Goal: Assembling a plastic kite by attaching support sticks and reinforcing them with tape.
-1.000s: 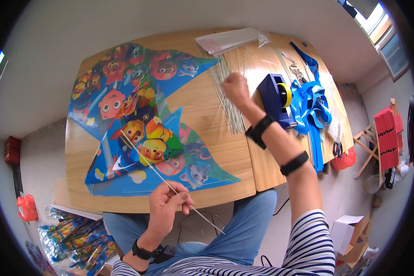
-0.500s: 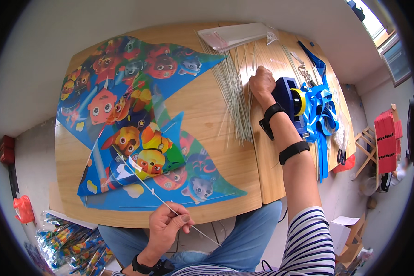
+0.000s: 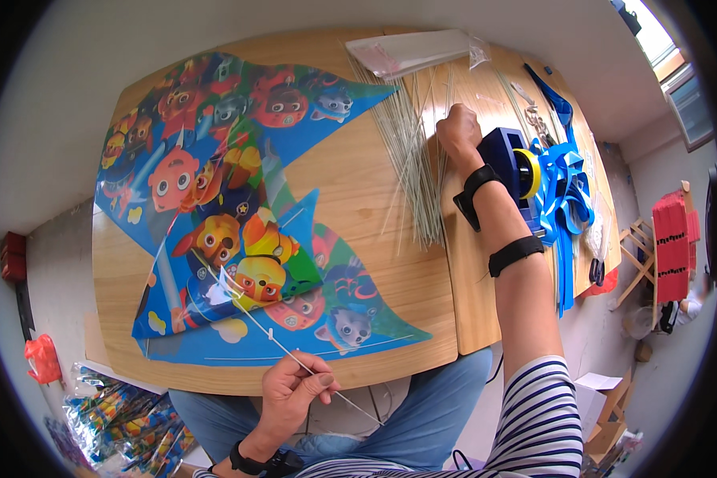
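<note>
Between the thumb and fingers of my left hand (image 3: 297, 389) is a thin white rod (image 3: 251, 317) at the table's near edge. The rod slants from over a folded kite sheet (image 3: 291, 275) down toward my lap, with small white fittings on it. This glossy blue sheet carries cartoon animals and lies with other kite sheets (image 3: 215, 92) on the left. My right hand (image 3: 459, 131) is closed beside a loose bundle of thin pale rods (image 3: 413, 159). What its fingers hold, if anything, is hidden. Just right of that hand stands a dark blue tape dispenser (image 3: 500, 151) with a yellow-rimmed roll.
Blue ribbon (image 3: 567, 195) lies tangled right of the dispenser, with scissors (image 3: 597, 272) near the table's right edge. Clear plastic sleeves (image 3: 406, 54) lie at the far edge. On the floor at lower left is a heap of packaged printed items (image 3: 127, 418).
The view has shifted slightly. My right hand stays closed beside the rod bundle, and my left hand keeps its pinch on the white rod.
</note>
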{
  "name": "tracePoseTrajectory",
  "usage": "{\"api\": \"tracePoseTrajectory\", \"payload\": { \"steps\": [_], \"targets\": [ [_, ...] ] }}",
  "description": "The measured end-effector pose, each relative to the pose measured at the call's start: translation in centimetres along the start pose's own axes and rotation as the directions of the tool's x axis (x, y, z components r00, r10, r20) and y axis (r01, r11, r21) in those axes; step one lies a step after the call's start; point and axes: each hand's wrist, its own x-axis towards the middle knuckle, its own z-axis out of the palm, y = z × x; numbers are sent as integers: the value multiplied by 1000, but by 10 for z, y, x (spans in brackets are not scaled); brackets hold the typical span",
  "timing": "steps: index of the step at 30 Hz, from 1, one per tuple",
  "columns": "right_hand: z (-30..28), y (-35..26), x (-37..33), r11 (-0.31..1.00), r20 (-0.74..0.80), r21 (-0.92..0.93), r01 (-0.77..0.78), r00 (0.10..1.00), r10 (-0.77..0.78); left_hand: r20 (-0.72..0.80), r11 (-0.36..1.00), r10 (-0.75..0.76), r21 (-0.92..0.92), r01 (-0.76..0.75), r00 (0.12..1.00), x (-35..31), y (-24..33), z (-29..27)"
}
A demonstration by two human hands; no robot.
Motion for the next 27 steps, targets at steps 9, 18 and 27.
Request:
{"api": "tracePoseTrajectory", "payload": {
  "steps": [9, 18, 27],
  "targets": [
    [-13, -5, 2, 994, 100, -1, -109, 989, 109, 0, 1000, -16, -2, 16, 1000, 3, -1, 1],
    [-16, -11, -1, 990, 192, 17, -141, 972, 135, 0, 1000, -25, -11, 25, 1000, 2, -4, 1],
    [-31, -7, 5, 977, 42, 114, -178, 984, 175, -34, 999, 19, 47, -17, 999, -11, 8, 1]
  ]
}}
